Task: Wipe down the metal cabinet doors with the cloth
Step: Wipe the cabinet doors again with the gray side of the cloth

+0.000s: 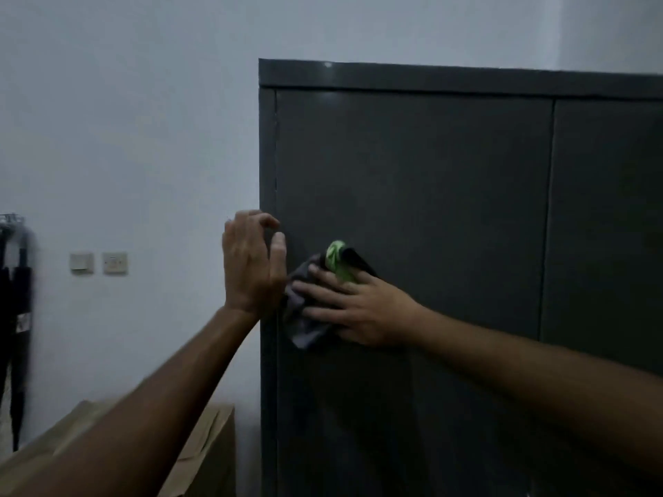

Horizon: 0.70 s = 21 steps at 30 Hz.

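Cloth [305, 317] pressed flat to left cabinet door [412, 191] near hinge edge under right hand [353, 308], fingers spread straight. Left hand [249, 265] loosely curled at cabinet corner, holding nothing. Advisable: even pressure, overlapping strokes toward right door [610, 227].

A dark grey metal cabinet [430, 174] is stood against a pale wall [125, 120], with two closed doors seen on its front — the left door [412, 166] fully in view, the right door [610, 209] cut off by the frame edge. A grey cloth [305, 317] with a green patch is pressed flat against the left door, near its left edge. The floor can't be seen.
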Each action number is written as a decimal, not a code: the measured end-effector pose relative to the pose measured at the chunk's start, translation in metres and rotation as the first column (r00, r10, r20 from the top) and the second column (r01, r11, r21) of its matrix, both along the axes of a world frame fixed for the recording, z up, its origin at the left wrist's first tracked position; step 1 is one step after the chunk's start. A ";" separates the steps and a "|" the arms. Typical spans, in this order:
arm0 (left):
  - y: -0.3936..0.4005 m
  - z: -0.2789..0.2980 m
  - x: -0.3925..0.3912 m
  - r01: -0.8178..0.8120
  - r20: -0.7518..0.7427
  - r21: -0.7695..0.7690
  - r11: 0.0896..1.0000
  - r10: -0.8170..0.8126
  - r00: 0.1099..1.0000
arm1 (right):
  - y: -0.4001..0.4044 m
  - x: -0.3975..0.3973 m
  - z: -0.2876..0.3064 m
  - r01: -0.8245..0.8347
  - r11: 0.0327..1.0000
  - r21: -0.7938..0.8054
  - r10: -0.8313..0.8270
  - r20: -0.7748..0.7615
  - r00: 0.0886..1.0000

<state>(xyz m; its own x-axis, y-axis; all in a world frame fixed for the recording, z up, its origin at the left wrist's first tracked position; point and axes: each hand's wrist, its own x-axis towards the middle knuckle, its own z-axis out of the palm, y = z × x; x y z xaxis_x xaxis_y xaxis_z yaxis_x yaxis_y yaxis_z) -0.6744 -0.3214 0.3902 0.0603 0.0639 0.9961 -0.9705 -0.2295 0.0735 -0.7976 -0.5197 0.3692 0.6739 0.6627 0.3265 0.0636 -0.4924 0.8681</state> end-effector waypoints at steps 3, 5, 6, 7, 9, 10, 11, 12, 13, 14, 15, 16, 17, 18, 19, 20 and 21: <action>0.005 0.013 0.005 0.028 0.002 -0.017 0.999 -0.028 1.000 | -0.030 -0.007 0.077 -0.048 0.990 -0.132 0.053 0.037 0.998; 0.004 0.014 0.004 0.073 -0.006 -0.008 0.997 -0.073 0.997 | -0.034 -0.003 0.146 -0.053 0.996 0.071 0.029 0.306 0.951; 0.003 0.011 0.003 0.088 -0.005 0.005 0.996 -0.088 0.996 | -0.028 0.001 0.176 -0.074 0.980 0.186 -0.016 0.441 0.897; 0.002 0.007 0.002 0.089 0.011 0.032 0.995 -0.090 0.996 | -0.015 0.008 0.200 -0.106 0.945 0.309 -0.083 0.540 0.837; -0.001 -0.006 0.005 0.020 0.123 0.144 0.989 -0.038 0.992 | 0.021 0.031 0.221 -0.199 0.838 0.509 -0.192 0.615 0.765; -0.003 -0.013 0.010 -0.043 0.229 0.220 0.975 -0.008 0.973 | 0.037 0.043 0.219 -0.240 0.807 0.540 -0.183 0.615 0.767; -0.006 -0.019 0.015 -0.122 0.349 0.292 0.949 0.013 0.937 | 0.050 0.053 0.212 -0.252 0.827 0.502 -0.115 0.591 0.799; -0.009 -0.024 0.021 -0.209 0.456 0.352 0.912 0.028 0.890 | 0.057 0.061 0.198 -0.218 0.897 0.385 -0.012 0.512 0.859; -0.012 -0.027 0.028 -0.292 0.543 0.390 0.873 0.038 0.839 | 0.057 0.064 0.180 -0.156 0.968 0.197 0.073 0.373 0.925; -0.014 -0.029 0.033 -0.356 0.608 0.398 0.845 0.047 0.793 | 0.053 0.063 0.164 -0.112 0.994 -0.007 0.111 0.202 0.973; -0.015 -0.031 0.037 -0.396 0.649 0.387 0.833 0.060 0.759 | 0.045 0.058 0.157 -0.094 0.981 -0.167 0.106 0.064 0.992; -0.016 -0.031 0.040 -0.418 0.667 0.378 0.826 0.070 0.741 | 0.037 0.052 0.161 -0.090 0.960 -0.264 0.095 0.006 0.995; -0.017 -0.032 0.041 -0.432 0.671 0.380 0.818 0.078 0.737 | 0.030 0.048 0.174 -0.078 0.957 -0.278 0.090 0.029 0.996; -0.018 -0.032 0.041 -0.450 0.667 0.386 0.805 0.093 0.739 | 0.025 0.047 0.191 -0.063 0.973 -0.221 0.087 0.101 0.991; -0.019 -0.032 0.040 -0.465 0.659 0.393 0.793 0.109 0.744 | 0.021 0.047 0.209 -0.068 0.990 -0.120 0.092 0.206 0.974; -0.019 -0.032 0.039 -0.473 0.648 0.405 0.783 0.120 0.753 | 0.021 0.048 0.227 -0.088 0.996 -0.001 0.083 0.340 0.937; -0.019 -0.032 0.038 -0.477 0.637 0.417 0.773 0.126 0.760 | 0.027 0.050 0.240 -0.123 0.983 0.135 0.046 0.469 0.882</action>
<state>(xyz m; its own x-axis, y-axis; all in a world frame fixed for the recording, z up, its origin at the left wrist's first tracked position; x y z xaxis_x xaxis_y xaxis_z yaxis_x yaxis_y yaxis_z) -0.6364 -0.3409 0.3584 -0.4233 -0.5619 0.7107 -0.6607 -0.3453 -0.6665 -0.7480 -0.4927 0.6093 0.3645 0.6248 0.6905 -0.2778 -0.6348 0.7210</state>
